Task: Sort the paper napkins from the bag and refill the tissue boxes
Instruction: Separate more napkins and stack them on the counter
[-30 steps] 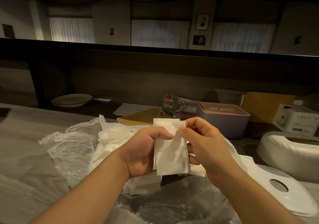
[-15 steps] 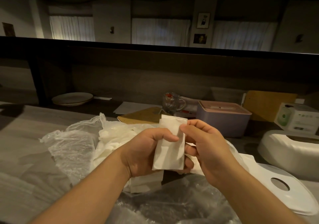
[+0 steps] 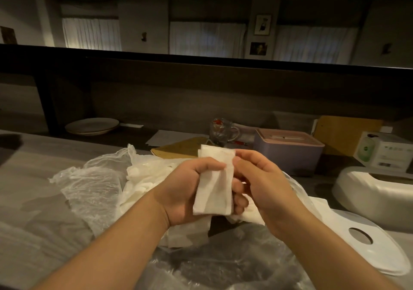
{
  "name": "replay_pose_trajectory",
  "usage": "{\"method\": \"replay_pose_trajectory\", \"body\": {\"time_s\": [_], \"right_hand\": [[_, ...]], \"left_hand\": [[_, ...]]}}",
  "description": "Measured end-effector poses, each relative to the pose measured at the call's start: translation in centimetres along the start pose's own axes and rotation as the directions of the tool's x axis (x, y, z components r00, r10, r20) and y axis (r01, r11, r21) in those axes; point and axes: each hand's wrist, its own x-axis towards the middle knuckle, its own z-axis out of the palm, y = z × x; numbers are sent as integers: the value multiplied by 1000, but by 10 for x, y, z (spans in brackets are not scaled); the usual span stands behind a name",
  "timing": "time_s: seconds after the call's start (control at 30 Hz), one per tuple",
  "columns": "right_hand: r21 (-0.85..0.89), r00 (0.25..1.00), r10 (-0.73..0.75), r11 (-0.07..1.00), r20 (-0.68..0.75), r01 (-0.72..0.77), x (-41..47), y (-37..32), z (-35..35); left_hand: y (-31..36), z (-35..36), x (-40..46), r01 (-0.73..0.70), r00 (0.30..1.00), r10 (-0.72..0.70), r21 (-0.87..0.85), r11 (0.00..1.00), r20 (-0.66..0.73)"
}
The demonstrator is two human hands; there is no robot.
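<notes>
A small stack of folded white paper napkins (image 3: 214, 187) stands upright in my left hand (image 3: 185, 191), whose thumb and fingers curl round it. My right hand (image 3: 261, 182) pinches the stack's upper right edge with thumb and forefinger. Below both hands lies a crumpled clear plastic bag (image 3: 93, 184) with more white napkins (image 3: 145, 178) spilling out of it. A white oval tissue box base (image 3: 371, 189) sits at the right. Its white lid (image 3: 380, 245) with an oval hole lies flat in front of it.
A lilac tissue box with a pink lid (image 3: 288, 153) stands behind my hands. A glass mug (image 3: 221, 131), a brown envelope (image 3: 178, 149), stacked plates (image 3: 91, 126) and a white carton (image 3: 384, 151) sit along the dark back ledge.
The napkins in my left hand have been squared into a narrower stack. My right hand has shifted slightly up along the stack's right edge.
</notes>
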Motion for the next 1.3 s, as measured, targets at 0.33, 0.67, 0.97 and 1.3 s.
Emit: {"method": "replay_pose_trajectory", "body": {"time_s": [0.33,0.67,0.97,1.3], "right_hand": [[-668,927,-324,650,188,362,-2,13,-2],[-764,820,-213,298,532,573,-5,22,6],[-792,820,-68,223,569,568,-7,17,12],[-799,863,-25,366,504,477,-8,25,17]], "left_hand": [[9,-21,6,-234,961,96,-573,785,-261],[6,-29,13,-247,958,108,-579,777,-264],[4,-30,17,-239,955,92,-548,801,-282],[3,-32,18,-237,954,97,-517,823,-282]]}}
